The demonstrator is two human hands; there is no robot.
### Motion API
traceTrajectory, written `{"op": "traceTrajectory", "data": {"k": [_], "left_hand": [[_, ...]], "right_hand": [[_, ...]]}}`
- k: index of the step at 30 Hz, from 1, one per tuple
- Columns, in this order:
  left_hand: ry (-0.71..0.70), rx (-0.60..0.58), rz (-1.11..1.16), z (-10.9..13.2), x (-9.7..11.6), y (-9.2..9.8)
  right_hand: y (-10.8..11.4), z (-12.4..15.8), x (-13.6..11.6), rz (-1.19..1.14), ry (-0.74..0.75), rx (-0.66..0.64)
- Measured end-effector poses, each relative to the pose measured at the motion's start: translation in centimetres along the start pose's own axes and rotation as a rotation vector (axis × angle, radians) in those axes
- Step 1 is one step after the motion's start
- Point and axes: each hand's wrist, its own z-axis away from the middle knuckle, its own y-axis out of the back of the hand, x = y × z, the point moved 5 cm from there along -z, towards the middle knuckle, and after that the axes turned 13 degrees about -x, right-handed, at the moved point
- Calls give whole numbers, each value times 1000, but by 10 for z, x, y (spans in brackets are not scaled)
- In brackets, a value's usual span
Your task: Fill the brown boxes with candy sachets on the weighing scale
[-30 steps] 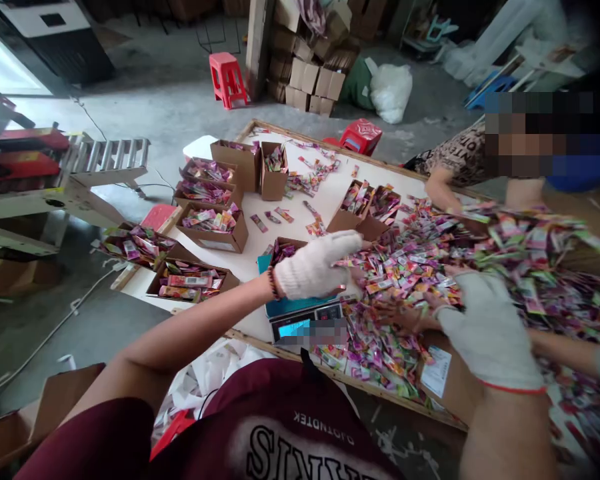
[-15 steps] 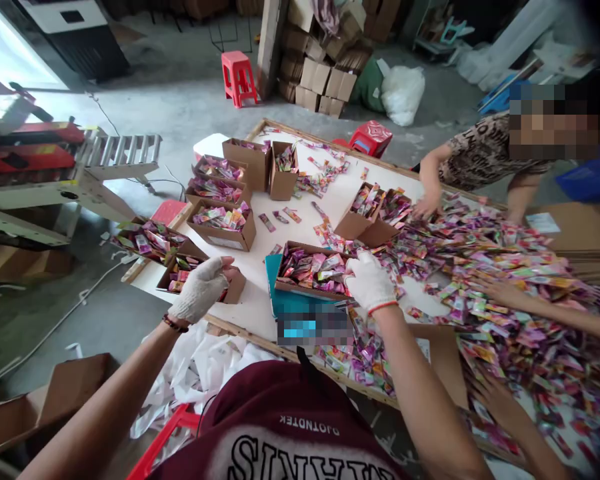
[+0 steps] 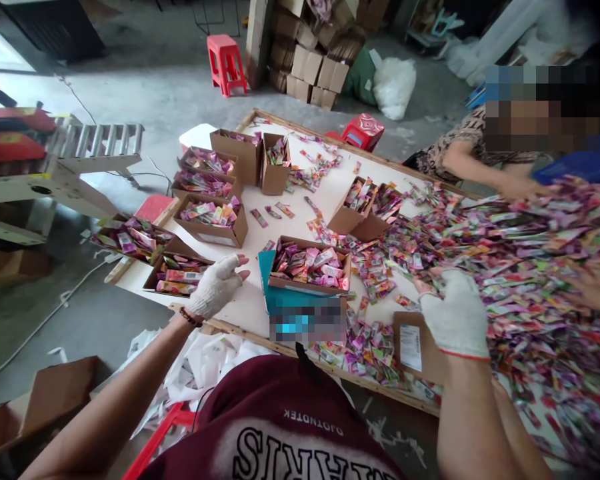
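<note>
Both my hands wear white knit gloves. My left hand hovers open, fingers apart, over the table's near left edge beside a filled cardboard box. My right hand rests on the edge of a big heap of colourful small packets; its fingers point into the heap and are partly hidden. Between the hands a cardboard box full of packets sits on a teal weighing scale.
Several more filled boxes stand on the white wood-rimmed table at the left. A flat box with a label lies by my right wrist. Another person works across the heap. Red stools and stacked cartons stand beyond.
My right hand left the box on the scale and moved right to the packet heap. My left hand opened and stayed near the left box. The other person's arms shifted over the heap.
</note>
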Motion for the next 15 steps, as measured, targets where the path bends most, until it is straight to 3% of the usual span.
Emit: {"op": "traceTrajectory", "data": {"k": [3, 5, 8, 12, 15], "left_hand": [[-57, -10, -42, -10, 3, -6], [-86, -26, -90, -15, 4, -9], [-65, -43, -272, -18, -3, -7], [96, -113, -687, -8, -36, 4], [252, -262, -850, 7, -74, 5]], "right_hand": [[-3, 9, -17, -115, 132, -51], [-14, 11, -50, -135, 298, -152], [-46, 11, -105, 35, 546, -368], [-101, 0, -135, 335, 651, -621], [-124, -18, -138, 395, 650, -671]]}}
